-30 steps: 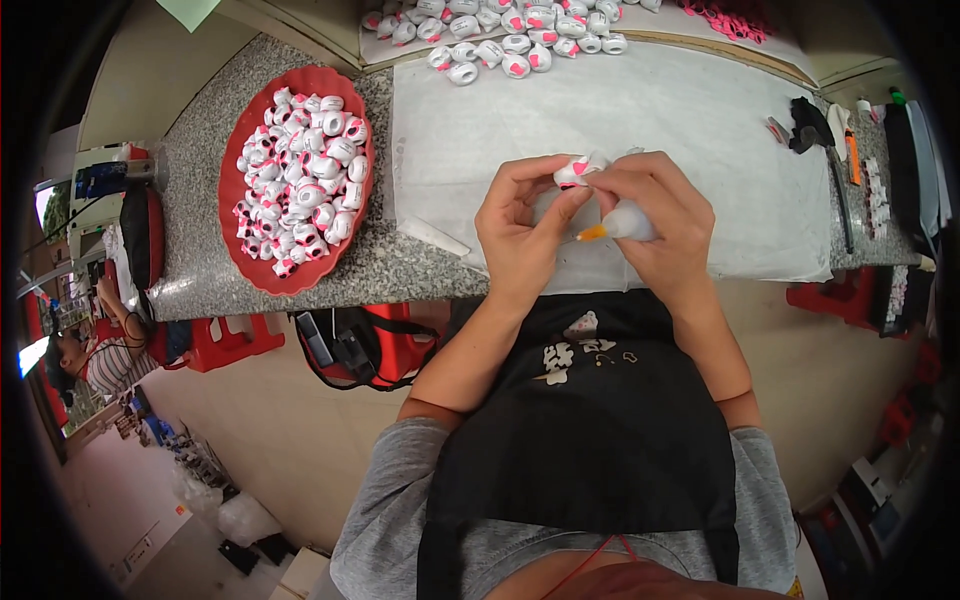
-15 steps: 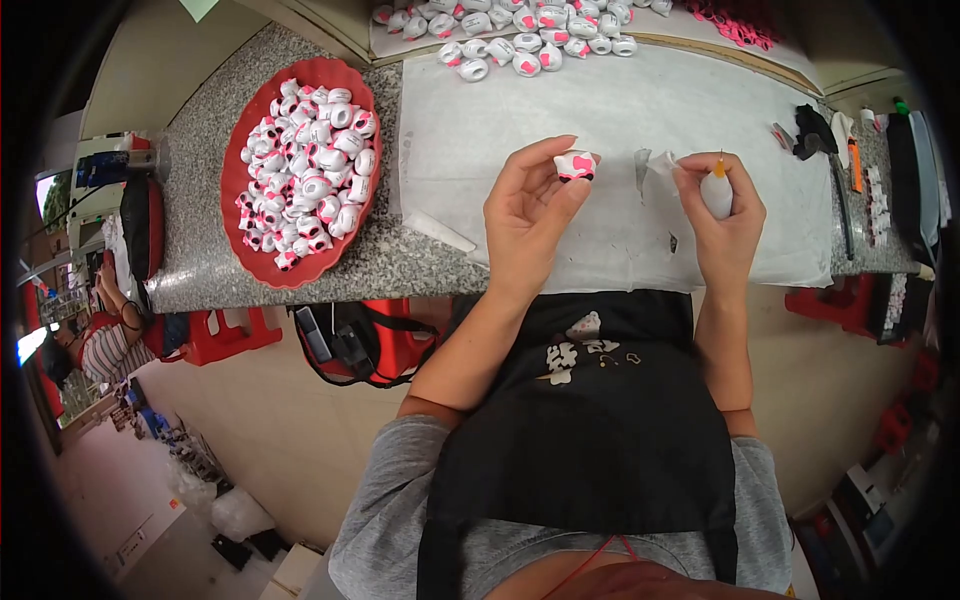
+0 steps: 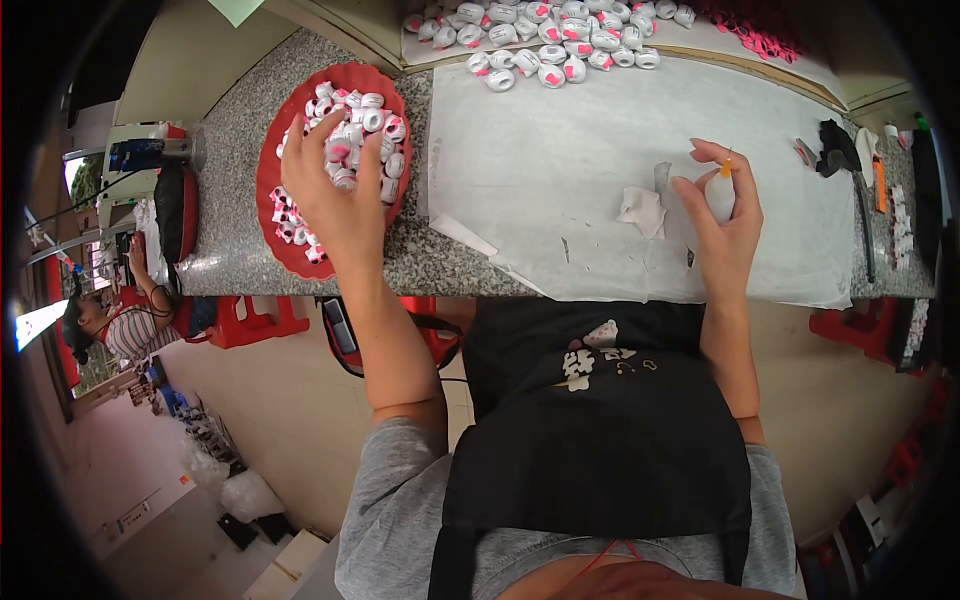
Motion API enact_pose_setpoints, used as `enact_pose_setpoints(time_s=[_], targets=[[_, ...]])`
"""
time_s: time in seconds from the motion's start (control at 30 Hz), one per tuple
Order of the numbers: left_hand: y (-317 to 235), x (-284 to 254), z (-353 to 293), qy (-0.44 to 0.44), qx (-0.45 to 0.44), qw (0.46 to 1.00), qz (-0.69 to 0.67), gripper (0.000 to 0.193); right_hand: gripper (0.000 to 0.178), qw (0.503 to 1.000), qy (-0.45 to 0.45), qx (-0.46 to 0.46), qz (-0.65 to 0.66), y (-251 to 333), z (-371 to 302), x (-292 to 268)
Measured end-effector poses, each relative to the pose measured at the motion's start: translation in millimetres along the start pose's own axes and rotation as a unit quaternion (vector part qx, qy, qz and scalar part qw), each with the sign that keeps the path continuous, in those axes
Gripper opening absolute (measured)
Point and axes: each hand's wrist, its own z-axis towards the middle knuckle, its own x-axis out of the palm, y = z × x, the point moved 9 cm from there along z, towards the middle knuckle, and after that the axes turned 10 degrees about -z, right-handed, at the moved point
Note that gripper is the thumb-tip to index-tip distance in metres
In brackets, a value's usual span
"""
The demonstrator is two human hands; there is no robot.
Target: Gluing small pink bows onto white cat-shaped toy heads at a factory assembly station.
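Note:
My left hand [image 3: 338, 208] is over a red scalloped tray [image 3: 268, 190], its fingers spread apart. Between its thumb and fingertips a blurred pink-and-white piece [image 3: 342, 152] shows, seemingly loose from the fingers. Many small white figures with pink and black markings [image 3: 372, 118] fill the tray; the hand covers part of them. In my right hand [image 3: 724, 232] is a small white squeeze bottle [image 3: 719, 197] with an orange tip and thin needle, pointing up. A crumpled white cloth [image 3: 643, 212] lies on the white paper sheet [image 3: 560, 160], left of that hand.
More white-and-pink pieces [image 3: 550, 50] crowd the back ledge, beside a pile of bright pink parts [image 3: 752, 38]. At right lie a black cloth [image 3: 834, 147] and an orange-handled tool [image 3: 879, 180]. A red stool [image 3: 255, 325] stands below at left; farther off a person [image 3: 135, 325] sits.
My left hand has gone left from above the paper to the tray, its fingers now spread from the piece they pinched. The white cloth, earlier by my right fingertips, now lies on the paper.

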Motion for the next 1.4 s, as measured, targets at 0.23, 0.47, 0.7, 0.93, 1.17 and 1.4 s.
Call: enact_pose_setpoints(time_s=[0.23, 0.47, 0.7, 0.93, 1.17, 1.4], targets=[[-45.2, 112.1, 2.8, 0.211, 0.028, 0.960, -0.182, 0.023, 0.037, 0.998, -0.034, -0.052, 0.028, 1.1, -9.5, -5.3], [-47.4, 114.8, -8.2, 0.251, -0.151, 0.890, -0.348, 0.024, 0.031, 0.978, 0.039, 0.048, 0.198, 4.6, -16.8, -11.2], [-109.2, 123.0, -69.1, 0.236, -0.377, 0.459, -0.769, 0.024, 0.033, 0.952, 0.017, 0.113, 0.284, 6.1, -22.7, -31.5], [-120.9, 121.7, -73.3, 0.178, -0.370, 0.424, -0.807, 0.030, 0.028, 0.923, -0.110, 0.039, 0.367, 16.6, -19.1, -57.3], [-115.6, 114.2, -72.0, 0.151, -0.338, 0.412, -0.832, 0.036, 0.040, 0.969, -0.116, -0.139, 0.165, 51.5, -29.0, -53.0], [-112.2, 112.8, -75.0, 0.149, -0.346, 0.449, -0.810, 0.034, 0.042, 0.967, -0.066, -0.204, 0.139, 66.6, -32.4, -42.5]])
